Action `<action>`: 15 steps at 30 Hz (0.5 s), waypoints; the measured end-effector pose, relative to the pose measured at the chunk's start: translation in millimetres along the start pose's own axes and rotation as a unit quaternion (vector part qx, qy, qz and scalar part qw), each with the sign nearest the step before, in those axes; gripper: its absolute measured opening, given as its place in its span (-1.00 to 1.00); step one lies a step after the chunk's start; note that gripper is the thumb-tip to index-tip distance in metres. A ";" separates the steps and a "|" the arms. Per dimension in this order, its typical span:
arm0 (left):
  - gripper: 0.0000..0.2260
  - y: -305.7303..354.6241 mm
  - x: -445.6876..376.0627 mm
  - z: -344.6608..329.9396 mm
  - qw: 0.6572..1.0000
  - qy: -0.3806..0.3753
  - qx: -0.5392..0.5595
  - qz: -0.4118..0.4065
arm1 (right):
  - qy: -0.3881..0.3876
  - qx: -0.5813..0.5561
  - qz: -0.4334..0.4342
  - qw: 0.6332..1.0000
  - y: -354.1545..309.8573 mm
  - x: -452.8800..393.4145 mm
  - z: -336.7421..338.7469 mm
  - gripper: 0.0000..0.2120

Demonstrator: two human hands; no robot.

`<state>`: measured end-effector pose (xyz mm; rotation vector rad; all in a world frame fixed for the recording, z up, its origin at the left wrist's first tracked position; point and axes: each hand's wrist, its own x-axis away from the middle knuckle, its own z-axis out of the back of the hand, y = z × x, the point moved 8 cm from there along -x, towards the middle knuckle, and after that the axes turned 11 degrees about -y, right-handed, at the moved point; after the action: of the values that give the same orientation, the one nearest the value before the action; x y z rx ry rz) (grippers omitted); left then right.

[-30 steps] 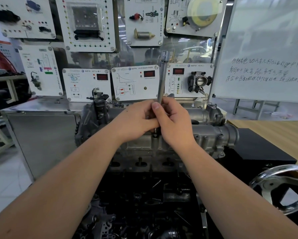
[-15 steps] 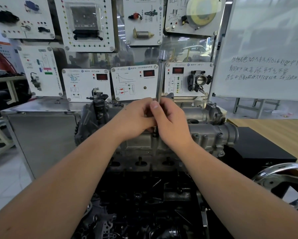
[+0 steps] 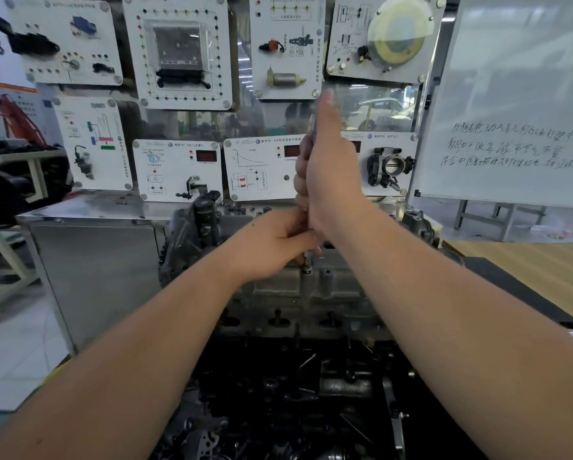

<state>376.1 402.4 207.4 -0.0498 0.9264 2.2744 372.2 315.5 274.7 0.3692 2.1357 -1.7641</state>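
Position: the camera sits on your head, above and just behind the work.
Facing: forward and slightly down, at the engine [image 3: 311, 293] and the training panels [image 3: 179, 51] behind it.
Nearness: close; the engine fills the lower middle.
Right edge: whiteboard [image 3: 510, 111], bowed by the wide-angle lens.

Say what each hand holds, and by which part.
One long socket tool, upright on the engine: the right hand wraps its upper shaft, the left hand grips its lower end.
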 end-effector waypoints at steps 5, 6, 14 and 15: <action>-0.82 -4.8 -5.1 1.0 0.999 0.033 -0.008 0.024 | -0.070 -0.036 -0.076 0.994 2.6 0.4 -4.1 -0.49; -0.84 -4.2 -5.6 1.5 0.999 0.042 -0.016 0.022 | -0.058 -0.024 -0.075 0.995 0.2 0.1 -3.6 -0.55; -0.80 -5.7 -4.4 -3.3 0.999 -0.003 -0.027 0.041 | 0.027 -0.003 -0.002 1.000 -12.9 -2.3 1.7 -0.72; -0.80 -7.3 -4.1 -3.5 0.999 -0.011 -0.011 0.040 | 0.021 -0.016 -0.003 1.000 -12.3 -3.6 2.6 -0.69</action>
<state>382.9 401.6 201.5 0.0037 0.9053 2.3551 370.7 310.7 286.7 0.3937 2.1931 -1.7383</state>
